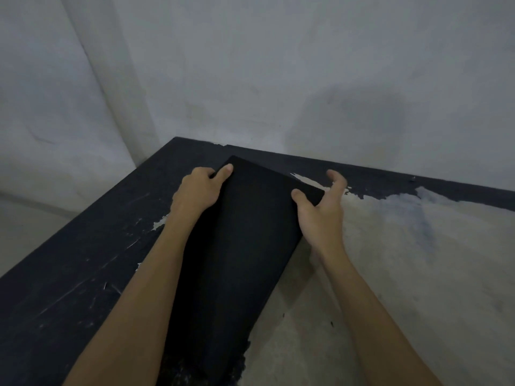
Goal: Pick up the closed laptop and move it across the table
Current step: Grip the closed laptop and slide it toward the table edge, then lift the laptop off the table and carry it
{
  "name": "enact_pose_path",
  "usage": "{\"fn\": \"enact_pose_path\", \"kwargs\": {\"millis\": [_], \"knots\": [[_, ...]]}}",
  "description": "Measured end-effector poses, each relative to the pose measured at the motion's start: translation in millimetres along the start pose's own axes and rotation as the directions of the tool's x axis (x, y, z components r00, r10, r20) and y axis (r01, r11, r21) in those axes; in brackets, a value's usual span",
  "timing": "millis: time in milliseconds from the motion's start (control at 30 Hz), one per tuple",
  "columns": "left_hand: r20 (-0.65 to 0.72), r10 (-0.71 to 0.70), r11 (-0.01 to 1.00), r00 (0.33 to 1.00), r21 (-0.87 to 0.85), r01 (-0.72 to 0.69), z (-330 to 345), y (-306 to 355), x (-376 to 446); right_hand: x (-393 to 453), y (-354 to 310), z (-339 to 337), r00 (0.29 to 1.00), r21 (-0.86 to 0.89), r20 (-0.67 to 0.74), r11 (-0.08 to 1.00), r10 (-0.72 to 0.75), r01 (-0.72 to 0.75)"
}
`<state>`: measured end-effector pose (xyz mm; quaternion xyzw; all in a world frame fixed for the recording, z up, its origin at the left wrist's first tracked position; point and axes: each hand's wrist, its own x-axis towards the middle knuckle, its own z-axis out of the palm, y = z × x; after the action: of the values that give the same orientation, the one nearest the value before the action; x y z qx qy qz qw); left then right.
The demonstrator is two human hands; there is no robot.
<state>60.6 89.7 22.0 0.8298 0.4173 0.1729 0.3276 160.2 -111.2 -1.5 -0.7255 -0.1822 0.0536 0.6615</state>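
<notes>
- Left hand [198,190]: bare forearm stretched forward, fingers [226,170] curled, thumb lying flat on top, the other fingers tucked out of sight below it.
- Right hand [320,215]: forearm stretched forward, thumb pressed down, the remaining fingers spread loosely, raised beyond the thumb.

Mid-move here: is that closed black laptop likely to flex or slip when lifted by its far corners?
The laptop looks like a flat rigid slab, so it probably won't flex. Its matte lid likely grips adequately. The left hand is closed on its corner, but the right hand shows mainly a thumb on top, so that side may slip.
</notes>
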Motion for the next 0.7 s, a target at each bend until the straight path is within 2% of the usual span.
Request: {"fn": "enact_pose_path", "kwargs": {"millis": [100, 267, 400, 567, 700], "knots": [[-0.014, -0.029, 0.998, 0.999, -0.047, 0.028, -5, 2, 1, -6, -2, 6, 0.994, 0.08, 0.067, 0.993, 0.087, -0.092], [-0.002, -0.016, 0.98, 1.0, -0.199, 0.016, -7, 5, 1, 6, -15, -1, 0.994, 0.149, 0.069, 0.985, 0.08, -0.09], [0.094, 0.015, 0.962, 0.995, -0.271, 0.011, 2, 12, -1, 14, -21, -21, 0.989, 0.166, 0.077, 0.977, 0.124, -0.135], [0.215, 0.084, 0.942, 0.973, -0.336, -0.007, 12, 20, -3, 23, -26, -48, 0.972, 0.276, 0.151, 0.937, 0.178, -0.215], [0.162, 0.164, 0.941, 0.973, -0.321, -0.105, 19, 23, -3, 30, -23, -63, 0.959, 0.25, 0.241, 0.945, 0.151, -0.212]]}}
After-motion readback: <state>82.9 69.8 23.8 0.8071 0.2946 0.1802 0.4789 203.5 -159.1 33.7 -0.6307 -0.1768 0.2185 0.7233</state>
